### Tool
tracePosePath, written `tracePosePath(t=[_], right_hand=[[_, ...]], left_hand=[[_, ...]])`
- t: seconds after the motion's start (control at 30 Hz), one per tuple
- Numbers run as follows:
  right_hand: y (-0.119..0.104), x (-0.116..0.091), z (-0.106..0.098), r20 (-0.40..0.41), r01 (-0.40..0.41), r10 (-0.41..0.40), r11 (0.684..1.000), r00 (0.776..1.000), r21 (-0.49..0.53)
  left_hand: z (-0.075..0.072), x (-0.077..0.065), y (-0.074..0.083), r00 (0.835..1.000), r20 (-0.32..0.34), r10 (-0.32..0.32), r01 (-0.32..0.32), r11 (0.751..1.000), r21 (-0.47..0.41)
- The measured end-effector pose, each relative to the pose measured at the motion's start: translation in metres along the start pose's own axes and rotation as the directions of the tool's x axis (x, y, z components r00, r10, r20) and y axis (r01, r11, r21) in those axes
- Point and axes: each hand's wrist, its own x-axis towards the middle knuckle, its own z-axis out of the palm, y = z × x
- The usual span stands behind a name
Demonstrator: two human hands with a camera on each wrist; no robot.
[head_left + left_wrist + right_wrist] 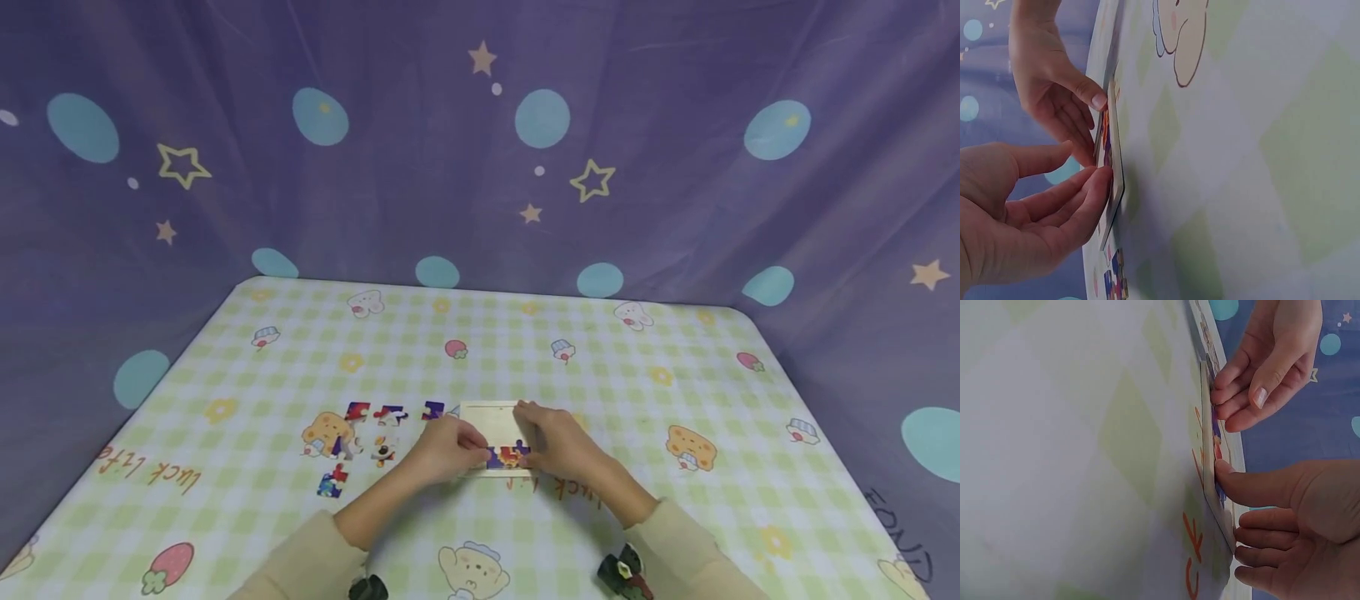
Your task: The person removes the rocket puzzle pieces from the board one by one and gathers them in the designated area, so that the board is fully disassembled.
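Note:
A shallow wooden puzzle tray (480, 417) lies on the table in front of me. Joined jigsaw pieces (508, 457) in purple, red and orange line its near side. My left hand (444, 448) is at the tray's left side, its fingertips touching the pieces near the front edge; the left wrist view shows that thumb raised apart. On the other side, my right hand (558, 442) spans the tray's right edge. Its thumb (1254, 486) presses on the pieces at the near rim while its fingers extend along the side. Both hands partly cover the tray.
Several loose jigsaw pieces (332, 481) lie on the checked tablecloth (262, 517) left of the tray, one piece (433, 410) close to its far left corner. Behind the table hangs a purple curtain (450, 175) with stars and dots.

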Motion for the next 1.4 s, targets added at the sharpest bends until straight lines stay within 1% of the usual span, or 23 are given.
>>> tracePosePath(t=[0.13,0.4,0.73,0.93,1.03,1.17,1.27,1.4], right_hand=[[-0.003,0.001,0.0,-0.009,-0.011,0.011,1.0,1.0,0.001],[-0.005,0.001,0.0,-0.016,-0.035,0.035,0.999,0.999,0.008],[-0.005,0.001,0.001,-0.012,-0.058,0.059,0.998,0.998,0.01],[-0.004,0.001,0.001,-0.005,-0.067,0.067,0.998,0.998,0.018],[-0.003,0.001,0.001,0.0,-0.068,0.068,0.997,0.998,0.032],[-0.001,0.001,0.001,0.0,-0.064,0.064,0.997,0.998,0.046],[0.0,0.001,0.002,-0.003,-0.059,0.059,0.997,0.998,0.047],[0.001,0.001,0.003,-0.007,-0.058,0.058,0.997,0.998,0.041]], left_hand=[[0.001,0.001,0.0,1.0,-0.01,-0.006,0.006,1.0,-0.016],[0.003,0.003,0.001,0.999,-0.014,-0.042,0.042,0.999,-0.034],[0.005,0.002,0.001,0.999,-0.051,-0.013,0.013,1.0,-0.007],[0.009,0.001,0.001,0.994,-0.114,-0.002,0.002,1.0,0.001],[0.012,0.001,0.001,0.99,-0.137,-0.023,0.02,1.0,-0.023],[0.016,0.002,-0.002,0.99,-0.133,-0.052,0.041,0.996,-0.081],[0.018,0.004,-0.005,0.99,-0.131,-0.053,0.037,0.992,-0.122],[0.016,0.007,-0.009,0.989,-0.139,-0.059,0.034,0.983,-0.178]])
